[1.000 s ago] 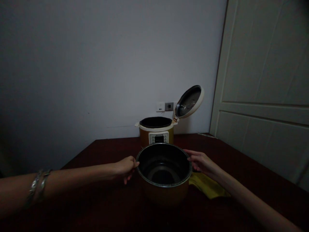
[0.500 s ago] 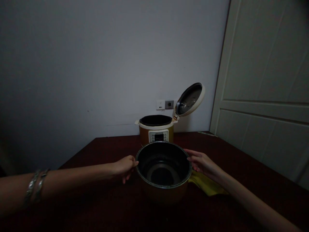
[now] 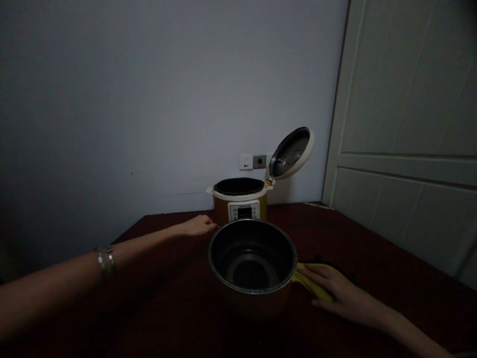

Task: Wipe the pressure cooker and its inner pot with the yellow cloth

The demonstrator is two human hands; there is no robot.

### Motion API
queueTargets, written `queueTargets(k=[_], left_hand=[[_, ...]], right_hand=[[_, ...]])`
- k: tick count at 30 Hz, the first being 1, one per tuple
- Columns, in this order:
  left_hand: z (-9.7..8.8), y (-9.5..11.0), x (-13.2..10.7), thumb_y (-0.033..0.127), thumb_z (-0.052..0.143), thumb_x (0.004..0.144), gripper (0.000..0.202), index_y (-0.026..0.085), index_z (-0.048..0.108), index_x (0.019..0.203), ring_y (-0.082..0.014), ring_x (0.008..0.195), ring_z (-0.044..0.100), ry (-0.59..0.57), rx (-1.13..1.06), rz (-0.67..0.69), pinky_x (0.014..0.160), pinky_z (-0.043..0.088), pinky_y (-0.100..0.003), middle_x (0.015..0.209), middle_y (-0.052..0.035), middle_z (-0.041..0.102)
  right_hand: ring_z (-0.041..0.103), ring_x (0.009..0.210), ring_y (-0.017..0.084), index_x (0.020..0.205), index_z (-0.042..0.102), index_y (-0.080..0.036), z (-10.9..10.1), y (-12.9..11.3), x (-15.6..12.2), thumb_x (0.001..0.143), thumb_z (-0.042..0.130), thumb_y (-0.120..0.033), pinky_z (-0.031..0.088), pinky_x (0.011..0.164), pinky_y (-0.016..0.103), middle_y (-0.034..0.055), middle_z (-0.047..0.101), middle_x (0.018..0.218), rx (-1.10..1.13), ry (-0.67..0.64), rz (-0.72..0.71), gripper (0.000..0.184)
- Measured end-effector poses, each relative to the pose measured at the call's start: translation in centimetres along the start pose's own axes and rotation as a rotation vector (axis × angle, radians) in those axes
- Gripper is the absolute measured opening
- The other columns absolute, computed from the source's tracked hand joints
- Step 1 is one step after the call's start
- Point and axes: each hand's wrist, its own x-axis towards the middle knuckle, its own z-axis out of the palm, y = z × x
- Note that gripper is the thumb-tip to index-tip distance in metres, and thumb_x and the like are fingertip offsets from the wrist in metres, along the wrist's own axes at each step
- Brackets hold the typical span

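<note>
A dark-lined inner pot (image 3: pixel 251 313) stands on the table, its mouth tipped toward me and nothing inside. At its far left rim is my left hand (image 3: pixel 201 226), fingers curled closed with the tips at the edge; the far fingers are hidden. My right hand (image 3: pixel 335 288) lies palm down on a yellow cloth (image 3: pixel 311 286) to the right of the pot, fingers stretched out. Behind the pot is a rice cooker (image 3: pixel 221 209) with its lid (image 3: pixel 292 151) raised and tilted right. The pot hides the lower part of the cooker.
The dark red table (image 3: pixel 171 288) reaches back to a pale wall (image 3: pixel 112 99). Sockets (image 3: pixel 246 161) are set in the wall behind the cooker. A panelled door (image 3: pixel 406 124) stands along the right side. The light is dim.
My right hand has left the pot's right rim and come down onto the yellow cloth. My left hand has shifted farther back along the left rim. The pot has hardly moved.
</note>
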Motion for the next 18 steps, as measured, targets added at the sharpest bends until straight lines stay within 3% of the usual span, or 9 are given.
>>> queueTargets(k=[2, 4, 9, 11, 14, 18], left_hand=[[-0.9, 0.8, 1.6, 0.045, 0.046, 0.079, 0.037, 0.016, 0.055, 0.060, -0.0146, 0.060, 0.054, 0.090, 0.097, 0.044, 0.058, 0.042, -0.025, 0.061, -0.0051, 0.058], [-2.0, 1.5, 3.1, 0.042, 0.047, 0.079, 0.034, 0.015, 0.057, 0.062, -0.0162, 0.062, 0.056, 0.097, 0.112, 0.032, 0.060, 0.043, -0.026, 0.063, -0.0064, 0.060], [-3.6, 2.1, 5.0, 0.049, 0.044, 0.082, 0.042, 0.012, 0.064, 0.076, -0.0163, 0.055, 0.058, -0.226, -0.063, -0.033, 0.056, 0.046, -0.029, 0.068, -0.0104, 0.066], [-3.2, 2.3, 5.0, 0.054, 0.047, 0.079, 0.046, 0.013, 0.063, 0.087, -0.0149, 0.056, 0.058, -0.309, -0.166, -0.008, 0.055, 0.046, -0.028, 0.076, -0.0103, 0.067], [-1.9, 2.7, 4.8, 0.055, 0.051, 0.077, 0.047, 0.015, 0.062, 0.097, -0.0136, 0.058, 0.057, -0.328, -0.245, 0.073, 0.054, 0.045, -0.026, 0.084, -0.0084, 0.065], [-0.4, 2.8, 4.9, 0.055, 0.051, 0.077, 0.047, 0.013, 0.061, 0.094, -0.0132, 0.064, 0.054, -0.233, -0.234, 0.159, 0.056, 0.042, -0.023, 0.081, -0.0059, 0.061]], right_hand=[[0.044, 0.126, 0.028, 0.136, 0.046, -0.028, 0.7, 0.2, -0.7, 0.084, 0.055, -0.044, 0.034, 0.106, 0.045, 0.0086, 0.048, 0.138, -0.049, 0.019, -0.020, 0.055], [0.050, 0.121, 0.025, 0.133, 0.050, -0.029, 1.0, 0.6, -1.0, 0.089, 0.047, -0.034, 0.038, 0.103, 0.043, 0.0073, 0.054, 0.133, -0.085, 0.038, -0.026, 0.045], [0.060, 0.109, 0.024, 0.126, 0.058, -0.027, -0.3, 2.7, -1.3, 0.087, 0.041, -0.020, 0.047, 0.094, 0.039, 0.0072, 0.061, 0.124, -0.054, 0.100, 0.012, 0.043], [0.060, 0.109, 0.024, 0.125, 0.059, -0.025, -1.5, 3.5, -1.5, 0.087, 0.041, -0.021, 0.047, 0.095, 0.039, 0.0068, 0.061, 0.124, -0.003, 0.131, 0.032, 0.042], [0.058, 0.112, 0.025, 0.124, 0.060, -0.025, -4.0, 3.9, -1.5, 0.085, 0.046, -0.025, 0.044, 0.098, 0.040, 0.0058, 0.060, 0.126, 0.075, 0.217, 0.058, 0.041], [0.059, 0.108, 0.028, 0.117, 0.065, -0.026, -8.5, 1.5, -0.2, 0.078, 0.057, -0.030, 0.045, 0.097, 0.041, 0.0054, 0.064, 0.119, 0.203, 0.434, 0.037, 0.040]])
